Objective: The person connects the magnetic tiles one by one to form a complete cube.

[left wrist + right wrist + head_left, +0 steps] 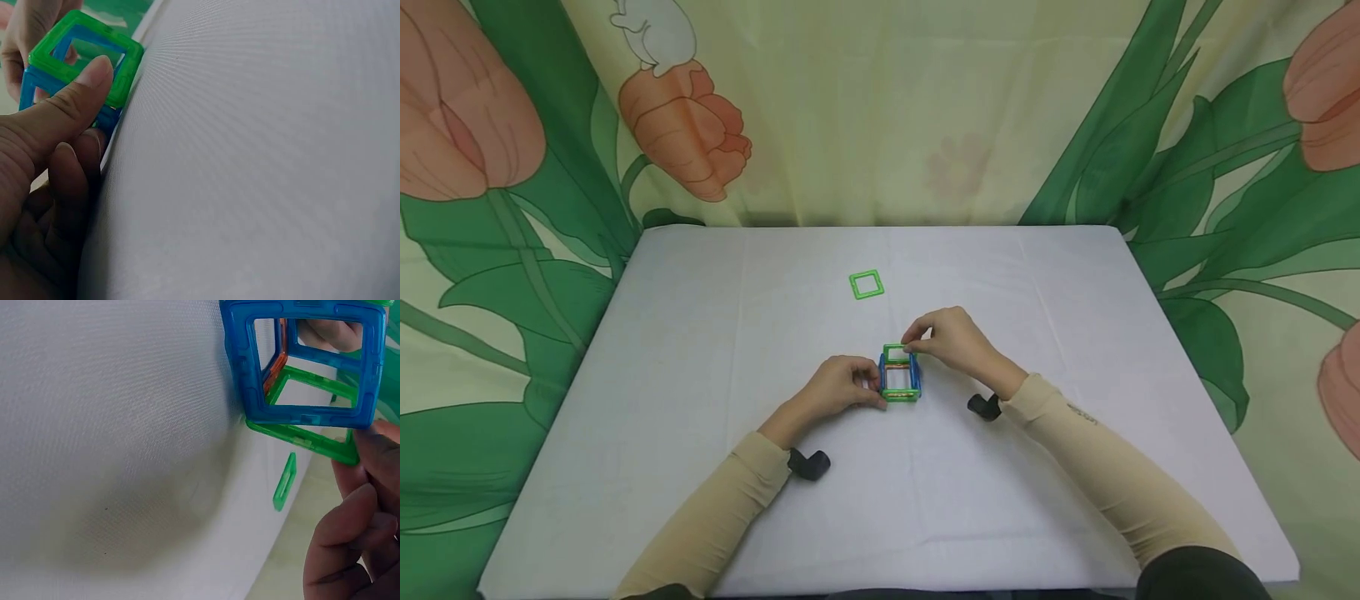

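A small box of square magnetic tiles stands on the table, with blue tiles [244, 369] at its sides, a green front tile [128, 75] and an orange tile [275, 380] within. My left hand [842, 383] grips its near left corner; the thumb presses the green front and the other fingers bend beside the blue side. At the far side, my right hand [951, 337] pinches a corner of another green tile [303, 440] between thumb and fingers. That tile meets the far end of the box; whether all its edge touches cannot be told.
A loose green square tile [870, 294] lies on the white cloth-covered table [760, 292] beyond the box, slightly left. Behind the table hangs a curtain [865, 125] printed with plants. A black wrist device [808, 465] sits below each wrist.
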A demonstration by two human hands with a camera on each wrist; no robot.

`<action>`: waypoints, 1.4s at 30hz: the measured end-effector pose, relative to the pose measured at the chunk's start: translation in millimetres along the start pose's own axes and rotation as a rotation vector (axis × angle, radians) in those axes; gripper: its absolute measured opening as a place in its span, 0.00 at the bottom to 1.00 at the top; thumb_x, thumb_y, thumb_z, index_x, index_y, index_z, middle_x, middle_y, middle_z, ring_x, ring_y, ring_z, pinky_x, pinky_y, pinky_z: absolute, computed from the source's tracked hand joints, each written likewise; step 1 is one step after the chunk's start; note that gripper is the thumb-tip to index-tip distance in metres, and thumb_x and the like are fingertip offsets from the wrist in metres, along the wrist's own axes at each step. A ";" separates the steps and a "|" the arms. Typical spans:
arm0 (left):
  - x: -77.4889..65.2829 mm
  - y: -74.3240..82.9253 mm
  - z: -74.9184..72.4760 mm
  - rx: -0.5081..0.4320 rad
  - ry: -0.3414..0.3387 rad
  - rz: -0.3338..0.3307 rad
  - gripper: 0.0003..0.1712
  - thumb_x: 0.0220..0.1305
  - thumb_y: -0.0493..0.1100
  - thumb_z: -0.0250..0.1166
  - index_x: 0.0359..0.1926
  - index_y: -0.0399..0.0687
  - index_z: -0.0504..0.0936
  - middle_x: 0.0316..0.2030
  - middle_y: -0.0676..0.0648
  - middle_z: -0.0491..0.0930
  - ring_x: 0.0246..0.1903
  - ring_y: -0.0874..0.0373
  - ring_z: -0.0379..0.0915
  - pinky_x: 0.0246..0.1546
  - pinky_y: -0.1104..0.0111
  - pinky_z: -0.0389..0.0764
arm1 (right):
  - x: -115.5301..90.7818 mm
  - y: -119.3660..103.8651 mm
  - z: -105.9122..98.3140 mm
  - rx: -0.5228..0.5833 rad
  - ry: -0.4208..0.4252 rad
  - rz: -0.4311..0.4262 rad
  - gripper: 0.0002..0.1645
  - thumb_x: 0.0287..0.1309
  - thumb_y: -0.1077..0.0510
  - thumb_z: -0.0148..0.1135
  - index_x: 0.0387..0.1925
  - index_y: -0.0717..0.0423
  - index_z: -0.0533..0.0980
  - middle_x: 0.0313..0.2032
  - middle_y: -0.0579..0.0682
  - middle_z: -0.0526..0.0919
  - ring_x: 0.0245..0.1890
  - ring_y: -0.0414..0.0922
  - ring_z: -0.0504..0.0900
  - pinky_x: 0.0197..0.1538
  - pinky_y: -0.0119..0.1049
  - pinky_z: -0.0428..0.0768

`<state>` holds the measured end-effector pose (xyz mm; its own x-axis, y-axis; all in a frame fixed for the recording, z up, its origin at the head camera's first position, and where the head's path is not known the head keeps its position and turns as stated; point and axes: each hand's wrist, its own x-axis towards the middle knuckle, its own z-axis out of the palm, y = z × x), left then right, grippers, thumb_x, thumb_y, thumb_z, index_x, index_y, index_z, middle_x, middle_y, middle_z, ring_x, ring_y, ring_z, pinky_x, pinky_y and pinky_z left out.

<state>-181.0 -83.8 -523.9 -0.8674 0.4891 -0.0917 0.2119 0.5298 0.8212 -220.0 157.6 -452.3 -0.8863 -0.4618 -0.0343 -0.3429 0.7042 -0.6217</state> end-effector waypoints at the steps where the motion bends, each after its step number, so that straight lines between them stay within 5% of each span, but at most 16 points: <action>1: 0.2 0.1 0.1 0.000 -0.002 0.002 0.16 0.49 0.48 0.84 0.32 0.52 0.85 0.26 0.57 0.80 0.19 0.64 0.68 0.22 0.74 0.68 | 0.2 0.8 -0.4 0.006 -0.007 0.004 0.04 0.60 0.55 0.75 0.37 0.49 0.90 0.34 0.42 0.91 0.26 0.41 0.74 0.31 0.33 0.73; 12: 0.8 1.6 0.4 0.017 0.005 -0.015 0.15 0.49 0.48 0.84 0.32 0.53 0.85 0.27 0.56 0.80 0.20 0.64 0.67 0.22 0.74 0.66 | 1.9 8.6 -1.2 0.075 -0.087 0.058 0.07 0.62 0.53 0.73 0.40 0.48 0.91 0.33 0.44 0.90 0.20 0.40 0.73 0.25 0.31 0.71; 32: -0.1 1.6 -0.6 0.013 -0.001 -0.021 0.15 0.50 0.47 0.84 0.33 0.54 0.85 0.27 0.57 0.79 0.20 0.64 0.65 0.22 0.74 0.66 | 3.6 3.6 -1.3 0.074 -0.097 0.073 0.06 0.62 0.54 0.73 0.40 0.48 0.91 0.33 0.43 0.90 0.21 0.41 0.73 0.26 0.32 0.72; 42: -1.0 0.6 1.0 0.000 0.004 -0.021 0.15 0.49 0.47 0.84 0.33 0.53 0.85 0.27 0.56 0.79 0.20 0.64 0.66 0.22 0.74 0.66 | 8.9 13.2 -4.4 0.060 -0.069 0.089 0.10 0.63 0.46 0.73 0.39 0.44 0.91 0.34 0.42 0.90 0.22 0.42 0.76 0.27 0.34 0.72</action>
<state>-179.5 -83.3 -523.9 -0.8737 0.4746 -0.1068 0.1932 0.5400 0.8192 -233.9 165.2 -457.4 -0.8883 -0.4362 -0.1438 -0.2426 0.7114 -0.6596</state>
